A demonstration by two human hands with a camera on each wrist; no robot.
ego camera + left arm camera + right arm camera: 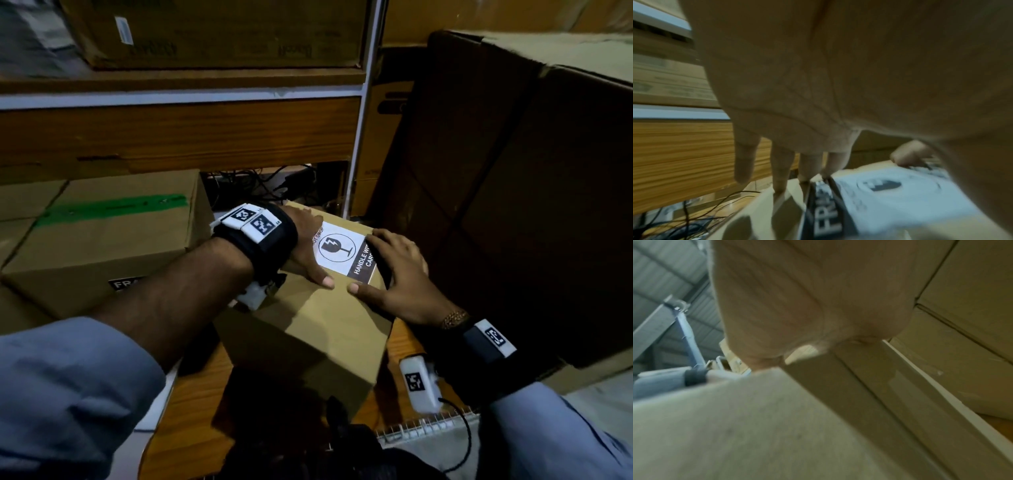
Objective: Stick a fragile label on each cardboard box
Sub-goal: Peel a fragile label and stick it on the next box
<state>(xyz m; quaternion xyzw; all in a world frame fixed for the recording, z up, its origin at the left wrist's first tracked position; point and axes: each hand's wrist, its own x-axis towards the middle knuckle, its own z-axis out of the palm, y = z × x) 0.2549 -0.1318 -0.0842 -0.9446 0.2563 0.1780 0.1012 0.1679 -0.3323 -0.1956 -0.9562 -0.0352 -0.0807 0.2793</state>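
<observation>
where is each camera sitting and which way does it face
Head: worn on the head, looking forward and down at the small cardboard box and fragile label; both forearms, left hand and right hand show.
Left wrist: under the left palm, looking along the fingers at the label.
Right wrist: under the right palm, close to the box's top, facing the big box beside it.
Shared: the head and left wrist views both show the label.
</observation>
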